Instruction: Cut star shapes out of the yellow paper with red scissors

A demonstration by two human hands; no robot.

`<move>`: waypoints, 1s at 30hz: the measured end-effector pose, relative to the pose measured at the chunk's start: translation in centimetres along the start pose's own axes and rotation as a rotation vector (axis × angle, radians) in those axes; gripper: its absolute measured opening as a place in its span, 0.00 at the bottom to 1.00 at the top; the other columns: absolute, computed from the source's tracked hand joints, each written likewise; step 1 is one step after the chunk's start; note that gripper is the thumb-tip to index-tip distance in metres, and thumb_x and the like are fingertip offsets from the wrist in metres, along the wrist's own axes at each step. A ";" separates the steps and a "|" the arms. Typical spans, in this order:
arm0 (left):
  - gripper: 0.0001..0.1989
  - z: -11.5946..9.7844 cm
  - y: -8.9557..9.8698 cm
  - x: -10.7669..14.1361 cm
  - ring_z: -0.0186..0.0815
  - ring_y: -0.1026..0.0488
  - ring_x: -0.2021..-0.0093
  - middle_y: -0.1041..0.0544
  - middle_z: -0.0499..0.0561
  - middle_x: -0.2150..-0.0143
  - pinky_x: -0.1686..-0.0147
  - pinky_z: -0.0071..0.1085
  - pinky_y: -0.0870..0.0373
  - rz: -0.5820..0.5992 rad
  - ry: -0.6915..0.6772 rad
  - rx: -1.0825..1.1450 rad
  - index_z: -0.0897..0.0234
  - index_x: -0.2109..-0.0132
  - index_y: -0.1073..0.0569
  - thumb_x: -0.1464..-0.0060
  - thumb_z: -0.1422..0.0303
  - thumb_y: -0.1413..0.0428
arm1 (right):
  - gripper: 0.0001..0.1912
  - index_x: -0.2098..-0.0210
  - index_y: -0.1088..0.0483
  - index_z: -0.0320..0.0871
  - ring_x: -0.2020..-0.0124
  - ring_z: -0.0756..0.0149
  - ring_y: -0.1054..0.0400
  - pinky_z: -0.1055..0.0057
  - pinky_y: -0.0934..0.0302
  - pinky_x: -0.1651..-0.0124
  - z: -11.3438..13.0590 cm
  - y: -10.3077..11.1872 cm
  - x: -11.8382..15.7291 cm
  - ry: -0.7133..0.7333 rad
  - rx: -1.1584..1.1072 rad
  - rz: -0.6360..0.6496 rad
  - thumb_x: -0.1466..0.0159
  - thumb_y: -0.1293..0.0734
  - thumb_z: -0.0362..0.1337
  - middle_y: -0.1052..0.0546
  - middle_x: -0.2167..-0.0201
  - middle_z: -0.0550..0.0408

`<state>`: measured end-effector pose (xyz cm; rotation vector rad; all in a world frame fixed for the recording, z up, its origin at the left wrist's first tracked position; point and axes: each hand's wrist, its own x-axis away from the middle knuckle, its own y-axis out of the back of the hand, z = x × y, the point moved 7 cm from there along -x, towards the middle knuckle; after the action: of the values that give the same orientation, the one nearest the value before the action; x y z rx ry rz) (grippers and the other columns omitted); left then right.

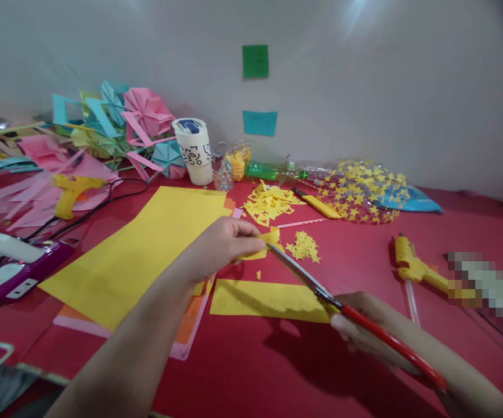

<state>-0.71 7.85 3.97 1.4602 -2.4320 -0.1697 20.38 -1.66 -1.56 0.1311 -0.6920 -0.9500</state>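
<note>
Already, many yellow stars (304,247) lie cut; the near strip (268,299) seems uncut. Left grip (229,238) pinches small paper (272,235), right grip (366,303) curls around scissors (355,317).

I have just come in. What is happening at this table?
A person is working with paper. The left hand holds a small piece of yellow paper; the right hand holds metal scissors with red handles, blade tips at that piece. Near the blades lies a pile of small yellow paper stars, with a heap of yellow paper scraps behind it.
</note>
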 end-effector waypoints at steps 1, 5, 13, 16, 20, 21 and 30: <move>0.09 -0.1 0.0 0.0 0.24 0.49 0.82 0.40 0.42 0.82 0.82 0.24 0.53 0.002 0.001 -0.003 0.65 0.72 0.26 0.50 0.64 0.42 | 0.26 0.77 0.43 0.43 0.83 0.74 0.44 0.80 0.54 0.83 0.0 0.0 0.0 -0.009 0.002 0.002 0.40 0.35 0.58 0.38 0.82 0.61; 0.09 0.0 0.0 0.0 0.24 0.49 0.82 0.41 0.42 0.82 0.82 0.24 0.53 0.011 0.010 -0.004 0.65 0.72 0.26 0.50 0.64 0.42 | 0.27 0.78 0.43 0.43 0.83 0.74 0.44 0.81 0.53 0.83 0.1 0.0 0.0 -0.003 -0.010 -0.010 0.40 0.34 0.59 0.41 0.83 0.63; 0.12 0.0 0.1 -0.3 0.26 0.39 0.77 0.32 0.44 0.77 0.76 0.24 0.43 -0.062 -0.043 0.045 0.65 0.71 0.25 0.49 0.60 0.41 | 0.30 0.76 0.42 0.44 0.86 0.78 0.49 0.81 0.54 0.86 0.4 -0.2 0.4 -0.015 -0.098 -0.085 0.42 0.39 0.66 0.38 0.82 0.62; 0.13 -0.2 -0.6 -0.2 0.26 0.39 0.78 0.33 0.43 0.77 0.77 0.24 0.42 -0.097 -0.060 0.137 0.64 0.72 0.28 0.48 0.59 0.42 | 0.32 0.74 0.42 0.43 0.88 0.79 0.50 0.80 0.57 0.86 0.6 -0.7 0.3 0.029 -0.138 -0.065 0.41 0.43 0.69 0.37 0.82 0.63; 0.12 -0.9 -1.4 0.1 0.26 0.40 0.78 0.36 0.43 0.78 0.78 0.24 0.44 -0.220 -0.163 0.144 0.64 0.71 0.31 0.44 0.61 0.44 | 0.31 0.75 0.42 0.44 0.86 0.76 0.49 0.76 0.57 0.83 1.9 -1.4 0.2 0.173 -0.192 -0.055 0.38 0.44 0.67 0.39 0.83 0.63; 0.12 -1.0 -1.7 0.1 0.26 0.40 0.78 0.36 0.43 0.78 0.78 0.24 0.44 -0.243 -0.183 0.144 0.63 0.71 0.31 0.43 0.61 0.45 | 0.31 0.75 0.42 0.44 0.84 0.75 0.48 0.76 0.56 0.82 2.1 -1.4 0.3 0.191 -0.203 -0.072 0.37 0.44 0.66 0.39 0.83 0.62; 0.12 -0.6 -3.3 0.2 0.26 0.40 0.79 0.36 0.42 0.79 0.79 0.24 0.43 -0.244 -0.230 0.215 0.63 0.71 0.34 0.41 0.62 0.47 | 0.29 0.71 0.38 0.43 0.85 0.74 0.47 0.76 0.53 0.81 2.7 -1.8 0.5 0.261 -0.213 -0.085 0.34 0.45 0.63 0.37 0.85 0.63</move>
<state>2.21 6.17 3.77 1.9298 -2.5047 -0.1385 17.66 -2.62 0.08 0.0944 -0.3443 -1.0593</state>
